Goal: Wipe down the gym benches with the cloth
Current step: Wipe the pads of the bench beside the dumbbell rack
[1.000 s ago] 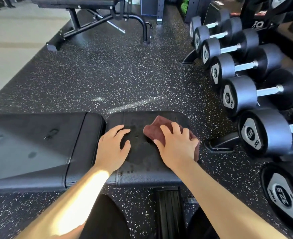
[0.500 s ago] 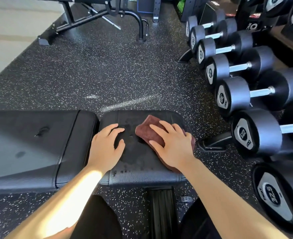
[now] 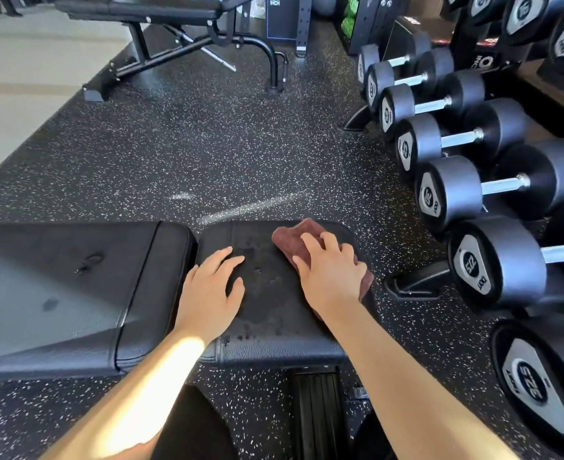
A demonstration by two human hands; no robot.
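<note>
A black padded gym bench runs across the lower half of the head view, with a long pad on the left and a short seat pad on the right. Damp patches show on the seat pad. My right hand presses a maroon cloth flat onto the right part of the seat pad, and the cloth's corner hangs past the pad's right edge. My left hand lies flat on the left part of the seat pad, fingers apart, holding nothing.
A rack of black dumbbells lines the right side, close to the seat pad's end. A second bench with a black steel frame stands at the back. Speckled rubber floor lies between them. The bench foot is below the seat.
My right hand has slid the cloth toward the far right corner of the seat pad. My left hand stays planted on the pad. The camera view has shifted slightly.
</note>
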